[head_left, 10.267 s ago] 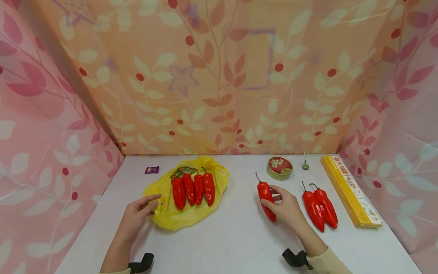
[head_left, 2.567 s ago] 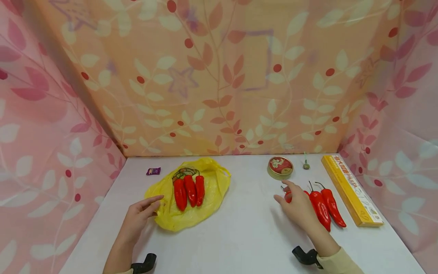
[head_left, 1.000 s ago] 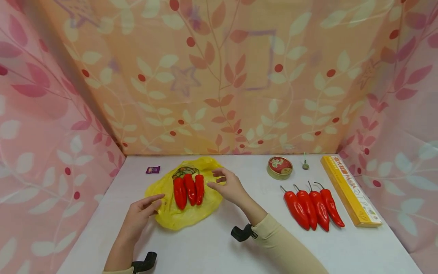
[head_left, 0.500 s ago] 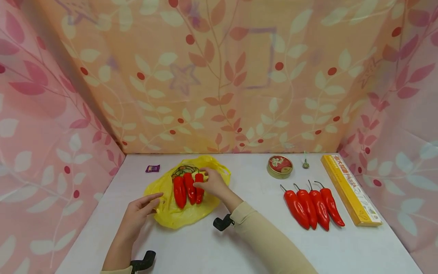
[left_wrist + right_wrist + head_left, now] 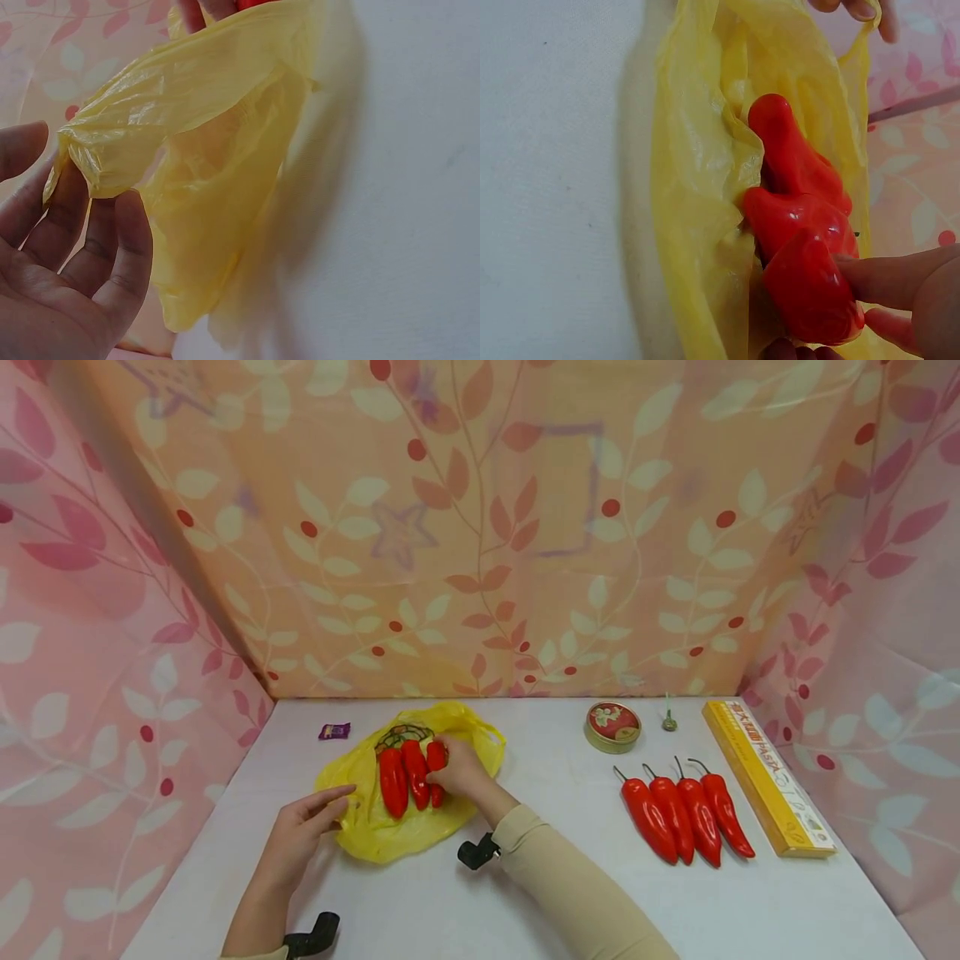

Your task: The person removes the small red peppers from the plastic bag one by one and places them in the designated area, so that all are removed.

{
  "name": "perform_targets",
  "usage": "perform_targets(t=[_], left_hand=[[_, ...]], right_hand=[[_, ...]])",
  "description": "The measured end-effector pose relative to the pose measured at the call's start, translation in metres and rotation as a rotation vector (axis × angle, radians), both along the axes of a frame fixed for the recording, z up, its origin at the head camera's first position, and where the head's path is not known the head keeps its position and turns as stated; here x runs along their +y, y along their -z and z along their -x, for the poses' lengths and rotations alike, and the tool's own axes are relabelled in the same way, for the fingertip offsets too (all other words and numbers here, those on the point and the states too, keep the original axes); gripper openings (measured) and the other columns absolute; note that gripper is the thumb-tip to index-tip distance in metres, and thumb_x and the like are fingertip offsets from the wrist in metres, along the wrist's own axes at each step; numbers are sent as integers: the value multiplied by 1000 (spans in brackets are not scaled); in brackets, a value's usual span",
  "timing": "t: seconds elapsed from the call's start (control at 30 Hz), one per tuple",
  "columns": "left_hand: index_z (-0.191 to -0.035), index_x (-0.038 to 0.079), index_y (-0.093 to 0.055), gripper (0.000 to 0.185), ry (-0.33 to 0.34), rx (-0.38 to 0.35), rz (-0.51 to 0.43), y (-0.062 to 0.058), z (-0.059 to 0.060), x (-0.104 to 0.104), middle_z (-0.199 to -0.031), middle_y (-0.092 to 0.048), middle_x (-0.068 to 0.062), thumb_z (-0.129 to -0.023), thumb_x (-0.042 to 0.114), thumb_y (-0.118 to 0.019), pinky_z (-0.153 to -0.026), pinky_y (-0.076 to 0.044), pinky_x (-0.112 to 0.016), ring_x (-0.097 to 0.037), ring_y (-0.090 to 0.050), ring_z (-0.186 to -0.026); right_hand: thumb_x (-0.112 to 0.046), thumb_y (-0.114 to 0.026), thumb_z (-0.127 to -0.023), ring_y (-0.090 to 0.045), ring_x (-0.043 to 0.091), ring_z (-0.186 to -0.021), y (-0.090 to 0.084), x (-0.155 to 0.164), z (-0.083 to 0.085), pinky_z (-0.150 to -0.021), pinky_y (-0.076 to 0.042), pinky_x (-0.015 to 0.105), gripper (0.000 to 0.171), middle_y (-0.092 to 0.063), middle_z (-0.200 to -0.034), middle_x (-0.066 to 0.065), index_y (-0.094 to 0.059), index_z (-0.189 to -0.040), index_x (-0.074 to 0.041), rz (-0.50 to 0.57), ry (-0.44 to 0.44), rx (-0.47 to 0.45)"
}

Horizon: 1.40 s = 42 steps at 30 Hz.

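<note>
The right hand (image 5: pixel 459 770) lay on the yellow bag (image 5: pixel 375 835), with its fingers curled round the pepper (image 5: pixel 437 757) that was the rightmost of the three on the bag; in the right wrist view the thumb and fingers (image 5: pixel 900 279) pinched this pepper (image 5: pixel 810 289) near its thick end. The pepper lay directly under the hand, so the hand covered its middle; its long axis ran from the far side of the bag toward the near side, almost parallel to the two other peppers (image 5: pixel 403 772), which were just beside it on the bag's left part. The stem end pointed to the far edge of the bag and the tip to the near edge.

The left hand (image 5: pixel 303 833) was at the near left edge of the bag; its fingers (image 5: pixel 112 255) were loosely bent and touched a fold of the plastic (image 5: pixel 187 135); I cannot tell whether they really pinched it or only rested against it. This hand was farther from the gripped pepper than the right hand; the two other peppers lay between them.

Well apart from the bag, on its right, four peppers (image 5: pixel 682 814) lay in a row with the same direction of their long axes; past them from the bag lay a long yellow box (image 5: pixel 765 781), and a round tin (image 5: pixel 612 727) stood near that row's far end.
</note>
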<state>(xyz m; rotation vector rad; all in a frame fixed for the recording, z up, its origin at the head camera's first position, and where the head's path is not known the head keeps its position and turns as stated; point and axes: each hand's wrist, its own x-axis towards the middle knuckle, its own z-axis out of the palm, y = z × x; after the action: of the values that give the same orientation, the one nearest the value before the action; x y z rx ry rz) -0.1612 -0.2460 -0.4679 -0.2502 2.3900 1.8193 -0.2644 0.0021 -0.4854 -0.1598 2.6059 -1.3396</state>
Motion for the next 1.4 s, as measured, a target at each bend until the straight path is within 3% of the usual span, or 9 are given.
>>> perform_targets(t=[0.2, 0.53, 0.83, 1.17, 1.4], left_hand=[[-140, 9, -61, 45, 15, 5, -1, 1, 2, -1, -141, -58, -10, -103, 34, -59, -89, -53, -20, -13, -56, -108], [-140, 9, -61, 45, 4, 4, 4, 0, 2, -1, -139, -59, -10, -103, 34, -59, -89, -53, -20, -13, -57, -106], [-140, 8, -61, 47, 7, 18, -3, 0, 1, -4, -141, -59, -9, -102, 36, -61, -89, -54, -22, -10, -59, -104], [-140, 9, -60, 46, 5, -6, -2, 1, 2, -3, -143, -57, -9, -102, 35, -59, -90, -53, -21, -12, -57, -107], [-141, 10, -60, 45, 2, -15, 1, 0, 2, -2, -143, -56, -9, -103, 34, -59, -92, -53, -22, -13, -56, -109]], right_hand=[[-3, -73, -82, -56, 27, -111, -3, 2, 0, -89, -59, 44, 74, -58, -135, 10, -47, -150, -15, 16, 22, -24], [-11, -73, -84, -59, 29, -114, -25, 11, -16, -84, -60, 43, 69, -58, -137, 11, -48, -148, -22, 83, 7, 0], [-25, -79, -86, -63, 26, -102, -29, 32, -32, -70, -62, 36, 55, -65, -119, 12, -59, -136, -18, 141, -11, 65], [-29, -79, -86, -66, 27, -99, -33, 67, -52, -69, -62, 36, 55, -64, -121, 12, -60, -136, -17, 143, -2, 83], [-30, -79, -87, -67, 26, -97, -42, 88, -64, -69, -62, 35, 56, -66, -118, 9, -59, -139, -23, 140, 54, 118]])
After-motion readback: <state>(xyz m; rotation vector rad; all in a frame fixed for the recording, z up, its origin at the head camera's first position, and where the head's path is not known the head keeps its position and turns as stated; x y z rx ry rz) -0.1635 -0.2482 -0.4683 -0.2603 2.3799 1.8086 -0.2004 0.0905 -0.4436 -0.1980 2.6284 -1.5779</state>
